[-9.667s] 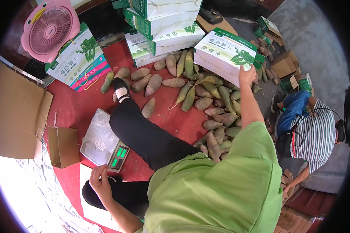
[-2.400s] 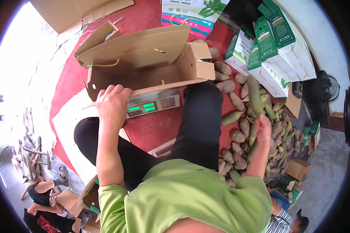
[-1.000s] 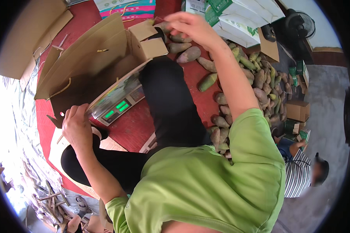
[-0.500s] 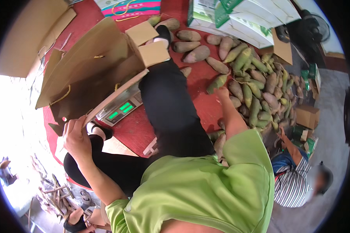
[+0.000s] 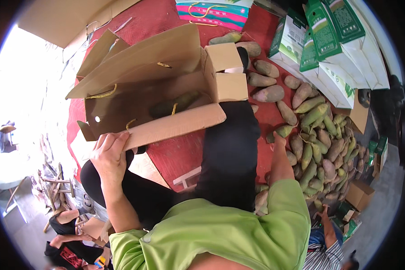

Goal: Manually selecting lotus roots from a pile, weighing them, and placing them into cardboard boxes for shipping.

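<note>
An open brown carton point(image 5: 139, 81) with yellow cord handles stands on the red ground cover before me. My left hand point(image 5: 110, 155) grips the left end of its near flap, fingers on top of the cardboard. A greenish radish point(image 5: 175, 103) lies in shadow inside. Off to the right, my right hand point(image 5: 279, 141) has its fingers around the lower part of a green radish point(image 5: 284, 131), which lies at the left edge of a large heap of green and purplish radishes point(image 5: 319, 144). Several loose radishes point(image 5: 269, 93) lie between carton and heap.
White and green cartons point(image 5: 328, 54) are stacked at the far right. A pink and teal box point(image 5: 213, 13) stands at the back. My bent legs point(image 5: 231, 153) flank the near side. One co-worker point(image 5: 330, 238) is at the lower right, others point(image 5: 72, 243) at the lower left.
The view has shifted, so things appear farther right or lower. More of the carton's inside shows, including a radish. The scale with its green display is now hidden. Both hands keep their holds.
</note>
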`<state>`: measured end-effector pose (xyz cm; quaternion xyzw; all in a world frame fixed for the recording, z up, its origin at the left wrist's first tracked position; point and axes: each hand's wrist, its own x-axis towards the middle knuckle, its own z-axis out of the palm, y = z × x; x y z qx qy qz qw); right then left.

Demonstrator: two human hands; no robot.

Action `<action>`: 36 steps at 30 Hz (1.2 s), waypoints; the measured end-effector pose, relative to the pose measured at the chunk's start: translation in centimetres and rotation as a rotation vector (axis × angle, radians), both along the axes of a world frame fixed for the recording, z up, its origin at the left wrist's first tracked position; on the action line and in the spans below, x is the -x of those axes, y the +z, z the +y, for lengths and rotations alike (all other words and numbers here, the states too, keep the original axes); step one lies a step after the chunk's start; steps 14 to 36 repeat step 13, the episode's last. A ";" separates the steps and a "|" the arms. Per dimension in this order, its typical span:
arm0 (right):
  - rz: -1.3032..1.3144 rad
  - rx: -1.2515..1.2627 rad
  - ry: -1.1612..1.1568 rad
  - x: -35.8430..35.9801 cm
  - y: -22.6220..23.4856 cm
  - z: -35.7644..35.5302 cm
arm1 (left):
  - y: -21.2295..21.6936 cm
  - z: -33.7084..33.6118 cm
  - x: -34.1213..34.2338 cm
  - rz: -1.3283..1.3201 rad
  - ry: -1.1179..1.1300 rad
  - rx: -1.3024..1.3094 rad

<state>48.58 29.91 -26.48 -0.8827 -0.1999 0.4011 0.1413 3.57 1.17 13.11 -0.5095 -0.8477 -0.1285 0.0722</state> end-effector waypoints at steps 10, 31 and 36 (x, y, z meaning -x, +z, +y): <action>0.255 0.222 0.005 0.8 3.3 -0.7 | 0.2 0.2 0.2 -0.007 -0.029 -0.006; 0.500 0.144 0.146 1.1 5.1 -1.5 | 0.3 -0.2 0.3 -0.019 -0.015 0.042; 0.500 0.144 0.146 1.1 5.1 -1.5 | 0.3 -0.2 0.3 -0.019 -0.015 0.042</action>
